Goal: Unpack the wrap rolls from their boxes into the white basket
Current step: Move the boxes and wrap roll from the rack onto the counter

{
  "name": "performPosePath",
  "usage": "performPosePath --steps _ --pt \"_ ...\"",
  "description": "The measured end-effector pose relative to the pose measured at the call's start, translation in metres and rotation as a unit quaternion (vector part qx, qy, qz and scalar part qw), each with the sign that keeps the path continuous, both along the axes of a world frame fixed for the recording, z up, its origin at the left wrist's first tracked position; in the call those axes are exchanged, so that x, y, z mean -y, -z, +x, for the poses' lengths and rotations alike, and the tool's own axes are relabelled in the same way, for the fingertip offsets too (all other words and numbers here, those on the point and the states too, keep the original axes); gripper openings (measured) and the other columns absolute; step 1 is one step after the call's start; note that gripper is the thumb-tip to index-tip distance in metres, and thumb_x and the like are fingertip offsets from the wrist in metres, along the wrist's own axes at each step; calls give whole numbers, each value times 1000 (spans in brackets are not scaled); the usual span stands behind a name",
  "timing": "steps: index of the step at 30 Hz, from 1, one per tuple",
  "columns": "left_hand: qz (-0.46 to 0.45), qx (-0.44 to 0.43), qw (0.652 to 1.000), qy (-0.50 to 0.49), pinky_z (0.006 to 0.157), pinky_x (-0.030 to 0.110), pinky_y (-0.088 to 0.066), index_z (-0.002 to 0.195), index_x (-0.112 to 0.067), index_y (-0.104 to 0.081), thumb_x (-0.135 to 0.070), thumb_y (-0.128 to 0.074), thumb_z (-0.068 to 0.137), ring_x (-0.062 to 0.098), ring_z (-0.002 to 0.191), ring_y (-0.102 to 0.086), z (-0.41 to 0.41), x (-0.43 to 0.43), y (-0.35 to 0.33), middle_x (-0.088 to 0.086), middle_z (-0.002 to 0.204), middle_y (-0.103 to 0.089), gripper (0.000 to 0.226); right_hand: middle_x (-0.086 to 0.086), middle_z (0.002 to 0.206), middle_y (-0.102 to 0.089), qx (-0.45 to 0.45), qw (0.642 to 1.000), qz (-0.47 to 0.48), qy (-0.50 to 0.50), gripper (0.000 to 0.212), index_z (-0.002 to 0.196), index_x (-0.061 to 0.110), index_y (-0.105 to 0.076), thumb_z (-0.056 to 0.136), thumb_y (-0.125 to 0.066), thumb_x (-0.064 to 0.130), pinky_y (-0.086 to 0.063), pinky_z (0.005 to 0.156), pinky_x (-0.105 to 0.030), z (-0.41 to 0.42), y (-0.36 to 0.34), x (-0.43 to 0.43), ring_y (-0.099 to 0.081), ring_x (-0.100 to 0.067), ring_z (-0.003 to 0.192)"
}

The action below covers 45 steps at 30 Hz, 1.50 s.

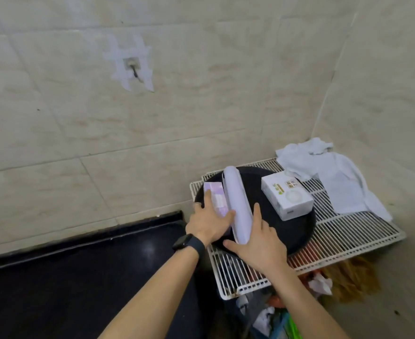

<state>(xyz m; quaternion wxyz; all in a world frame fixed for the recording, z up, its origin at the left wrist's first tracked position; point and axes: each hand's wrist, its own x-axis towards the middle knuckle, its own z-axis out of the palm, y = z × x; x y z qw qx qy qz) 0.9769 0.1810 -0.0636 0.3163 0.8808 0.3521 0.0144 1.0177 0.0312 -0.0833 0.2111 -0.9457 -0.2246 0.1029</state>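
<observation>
The left hand [207,222], a dark watch [189,243] on its wrist, lies flat with fingers spread over the near end of a purple box [216,198], pressing rather than gripping it. Just to its right, the right hand [256,241] is open, thumb and fingers framing the near end of a pale lilac wrap roll [236,201] without closing on it. Roll and box lie side by side on a round black tray [297,231] right of centre. A white box [287,196] sits further right on the tray. The tray rests on a white wire rack [343,231], with a white cloth [333,174] at its far corner. A black table [79,277] fills the lower left.
</observation>
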Motion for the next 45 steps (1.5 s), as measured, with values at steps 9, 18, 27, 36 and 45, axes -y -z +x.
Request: performPosePath --steps 9,18,27,36,45 --pt "-114 76 989 -50 86 38 -48 150 -45 -15 -48 -58 79 35 108 -60 3 -11 -1 12 129 -59 83 -15 137 -54 -9 999 41 26 82 156 8 -15 92 -47 48 -40 77 -42 8 13 9 -51 -35 116" --pt "-310 254 908 -124 68 35 -61 140 -45 -39 -32 -67 78 15 89 -72 -104 -46 -3 2 118 -66 69 -10 135 -59 -157 954 244 72 57 152 20 -35 97 -43 28 -41 79 -21 6 5 24 -62 -6 101" --pt "-236 213 896 -309 93 50 -54 142 -38 -38 -41 -71 68 24 105 -66 -268 -103 48 4 124 -62 81 39 111 -63 -276 895 335 -103 50 141 35 -43 96 -48 15 -42 71 1 -113 17 -53 -59 20 96" --pt "-219 112 870 -428 96 34 -44 148 -30 -35 -36 -69 75 22 112 -55 -458 -140 140 2 138 -54 80 22 94 -76 -490 844 198 -88 35 111 33 -64 97 -44 9 -51 57 -13 -308 132 -150 -72 1 84" --pt "-216 56 889 -401 93 27 -39 152 -25 -28 -29 -74 81 27 127 -50 -551 -203 202 9 144 -49 85 5 108 -68 -497 851 127 -110 24 119 20 -57 99 -50 11 -45 59 -6 -448 185 -248 -64 15 74"
